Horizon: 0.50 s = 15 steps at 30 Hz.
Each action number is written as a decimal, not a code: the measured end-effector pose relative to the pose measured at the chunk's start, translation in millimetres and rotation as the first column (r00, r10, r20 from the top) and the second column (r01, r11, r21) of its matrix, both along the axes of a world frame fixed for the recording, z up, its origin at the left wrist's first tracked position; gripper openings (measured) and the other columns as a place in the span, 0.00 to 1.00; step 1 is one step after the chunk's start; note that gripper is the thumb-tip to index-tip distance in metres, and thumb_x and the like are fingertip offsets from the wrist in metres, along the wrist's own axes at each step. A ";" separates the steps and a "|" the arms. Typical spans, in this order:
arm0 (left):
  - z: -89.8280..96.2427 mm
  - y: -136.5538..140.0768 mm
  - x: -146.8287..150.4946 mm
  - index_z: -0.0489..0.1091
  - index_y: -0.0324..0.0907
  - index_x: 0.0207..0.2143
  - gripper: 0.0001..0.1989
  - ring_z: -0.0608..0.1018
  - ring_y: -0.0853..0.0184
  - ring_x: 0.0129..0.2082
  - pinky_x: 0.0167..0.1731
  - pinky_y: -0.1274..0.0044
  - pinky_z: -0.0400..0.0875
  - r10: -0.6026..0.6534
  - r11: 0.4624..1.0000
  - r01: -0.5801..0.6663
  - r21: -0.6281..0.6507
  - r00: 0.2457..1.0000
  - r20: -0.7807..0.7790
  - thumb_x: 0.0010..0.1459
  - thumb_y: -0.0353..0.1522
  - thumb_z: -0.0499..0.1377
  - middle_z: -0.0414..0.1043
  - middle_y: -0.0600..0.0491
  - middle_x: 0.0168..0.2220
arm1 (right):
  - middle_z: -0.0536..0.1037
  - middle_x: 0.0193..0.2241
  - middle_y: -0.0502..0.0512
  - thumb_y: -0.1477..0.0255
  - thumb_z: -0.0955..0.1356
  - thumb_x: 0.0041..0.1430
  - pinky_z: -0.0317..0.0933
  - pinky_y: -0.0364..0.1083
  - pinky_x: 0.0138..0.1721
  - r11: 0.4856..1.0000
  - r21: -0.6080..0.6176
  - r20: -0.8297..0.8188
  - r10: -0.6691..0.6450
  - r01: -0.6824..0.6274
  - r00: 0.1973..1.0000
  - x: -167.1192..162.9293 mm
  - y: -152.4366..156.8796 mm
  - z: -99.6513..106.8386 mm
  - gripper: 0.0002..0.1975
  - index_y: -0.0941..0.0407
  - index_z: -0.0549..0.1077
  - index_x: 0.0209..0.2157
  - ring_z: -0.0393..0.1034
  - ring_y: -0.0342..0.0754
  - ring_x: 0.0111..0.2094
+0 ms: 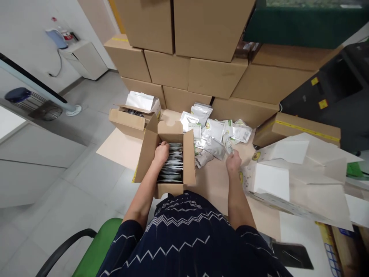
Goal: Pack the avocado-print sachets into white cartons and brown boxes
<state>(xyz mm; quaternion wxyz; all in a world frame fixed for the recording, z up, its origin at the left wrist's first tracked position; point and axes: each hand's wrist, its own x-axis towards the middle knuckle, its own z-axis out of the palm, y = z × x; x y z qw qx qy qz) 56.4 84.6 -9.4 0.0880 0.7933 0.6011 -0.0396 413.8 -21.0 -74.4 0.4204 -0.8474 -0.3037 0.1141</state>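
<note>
An open cardboard box point(189, 157) stands in front of me, with a row of thin silvery pouches point(173, 163) packed upright in it. My left hand point(162, 153) reaches over its left wall, fingers curled closed at the pouches' far left end; what they grip is hidden. To the right of the box, my right hand point(234, 162) is closed on the lower end of a silvery pouch point(227, 143) with green print, held tilted. Beyond it lies a loose heap of similar silver and white pouches point(215, 130) on the tan work surface point(211, 181).
Stacked cartons point(167, 69) wall off the back. A smaller open carton point(127, 121) sits at the left, with a white box point(141, 100) behind it. Large white printed boxes point(272, 181) stand at the right. A green chair point(99, 246) is at lower left, a dark phone-like slab point(292, 254) at lower right.
</note>
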 end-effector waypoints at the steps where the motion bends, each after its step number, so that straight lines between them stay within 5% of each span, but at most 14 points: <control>1: -0.7 0.1 -0.6 0.74 0.40 0.48 0.18 0.79 0.65 0.50 0.51 0.76 0.71 -0.002 1.000 0.002 0.000 1.000 0.002 0.66 0.26 0.47 0.68 0.45 0.59 | 0.78 0.33 0.61 0.60 0.63 0.54 0.66 0.68 0.48 0.999 0.049 -0.019 0.007 -0.006 1.000 0.9 0.2 13.5 0.19 0.53 0.76 0.42 0.77 0.62 0.39; 4: -2.4 -0.2 -1.8 0.74 0.40 0.49 0.19 0.78 0.64 0.51 0.52 0.76 0.71 -0.016 1.000 0.016 -0.002 1.000 0.002 0.66 0.26 0.47 0.66 0.45 0.62 | 0.79 0.40 0.60 0.57 0.64 0.56 0.73 0.59 0.39 0.964 0.259 -0.092 0.093 -0.067 0.991 -8.5 7.6 67.9 0.26 0.57 0.75 0.50 0.77 0.54 0.33; 8: -3.0 0.0 -2.0 0.75 0.41 0.49 0.19 0.78 0.65 0.50 0.52 0.75 0.71 -0.032 0.999 0.032 -0.011 0.999 -0.008 0.65 0.25 0.47 0.68 0.45 0.59 | 0.79 0.46 0.55 0.59 0.68 0.58 0.73 0.50 0.37 0.804 0.478 -0.016 0.410 -0.353 0.912 -49.2 29.2 156.3 0.22 0.54 0.75 0.52 0.76 0.49 0.36; 11: -1.4 0.3 -1.4 0.75 0.40 0.49 0.19 0.79 0.65 0.48 0.51 0.75 0.71 -0.035 0.999 0.034 -0.019 0.999 -0.016 0.65 0.24 0.48 0.71 0.44 0.55 | 0.80 0.45 0.53 0.64 0.66 0.63 0.71 0.48 0.43 0.642 0.299 0.190 0.684 -0.706 0.704 -92.0 52.3 209.1 0.15 0.51 0.78 0.49 0.75 0.50 0.42; 15: 3.5 -0.9 0.5 0.75 0.39 0.49 0.19 0.80 0.64 0.48 0.50 0.75 0.72 -0.034 0.999 0.034 -0.024 0.999 -0.022 0.64 0.24 0.47 0.71 0.42 0.55 | 0.82 0.43 0.58 0.73 0.65 0.65 0.67 0.49 0.48 0.407 -0.278 0.342 0.888 -0.870 0.306 -159.0 89.0 239.0 0.13 0.53 0.78 0.47 0.75 0.55 0.47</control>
